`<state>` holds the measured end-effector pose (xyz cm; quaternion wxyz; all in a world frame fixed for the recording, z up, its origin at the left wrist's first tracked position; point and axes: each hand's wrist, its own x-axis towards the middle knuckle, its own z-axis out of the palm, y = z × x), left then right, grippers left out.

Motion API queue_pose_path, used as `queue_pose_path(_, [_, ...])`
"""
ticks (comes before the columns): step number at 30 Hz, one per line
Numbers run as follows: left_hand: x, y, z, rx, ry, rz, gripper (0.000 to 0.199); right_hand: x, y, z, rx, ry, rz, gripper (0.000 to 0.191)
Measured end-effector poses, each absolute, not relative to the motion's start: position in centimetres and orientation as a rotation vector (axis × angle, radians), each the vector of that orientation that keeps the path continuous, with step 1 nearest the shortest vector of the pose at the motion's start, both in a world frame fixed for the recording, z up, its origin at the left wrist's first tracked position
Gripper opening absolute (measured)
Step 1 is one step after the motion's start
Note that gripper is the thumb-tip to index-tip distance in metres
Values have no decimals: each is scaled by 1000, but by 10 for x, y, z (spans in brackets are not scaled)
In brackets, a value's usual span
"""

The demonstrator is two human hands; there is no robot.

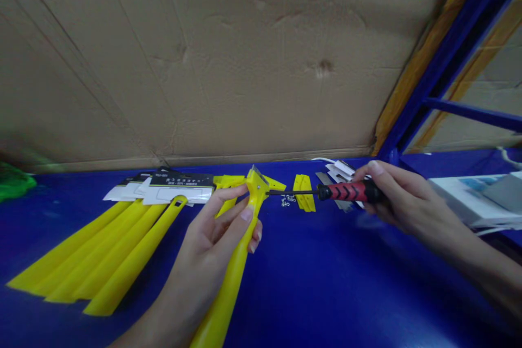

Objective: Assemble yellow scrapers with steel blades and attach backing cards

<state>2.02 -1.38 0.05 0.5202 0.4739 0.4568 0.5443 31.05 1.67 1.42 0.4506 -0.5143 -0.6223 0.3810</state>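
Observation:
My left hand [222, 228] is closed around the neck of a yellow long-handled scraper [240, 244], its head tilted up and away from me. In my right hand [393, 193] is a screwdriver [348, 192] with a red and black handle, held level. The screwdriver's dark shaft points left, and its tip meets the right side of the scraper head by a small screw. Behind the shaft lie loose yellow plastic pieces [304, 193] and some small metal screws [285, 201]. Thin metal blades [326, 180] are partly hidden near the screwdriver handle.
Several yellow handles [110, 250] lie fanned at the left, their far ends under black and white packages [179, 187]. A green bundle [14, 182] is at the far left. White boxes [477, 196] stand at the right. Cardboard [244, 65] backs the blue table [310, 288], beside a blue frame [432, 81].

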Motion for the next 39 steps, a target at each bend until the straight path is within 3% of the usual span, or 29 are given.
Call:
queue_pose_path(4, [19,-12,-1,1136,1085,1366,36,313,16,15,-1127,-1518,1110,38])
queue_pose_path(8, [16,-12,-3,1158,1078,1331,35,311,15,17,-1077,-1547,1033,28])
queue_pose_path(12, [18,-14,-4,1152,1058,1326,33,311,16,17,-1222,-1550,949,42])
queue_pose_path(19, [15,-10,-3,1144,1066,1334,39,312,14,17,-1079,-1553,1064,32])
queue_pose_path(23, [16,-12,-1,1178,1075,1275,38,312,17,17,-1245,-1580,940,46])
queue_pose_path(31, [21,-14,4,1081,1136,1370,42,313,13,19,-1084,-1637,1024,27])
queue_pose_path(39, [19,-11,2,1096,1122,1367,46,309,9,18,-1133,-1571,1070,38])
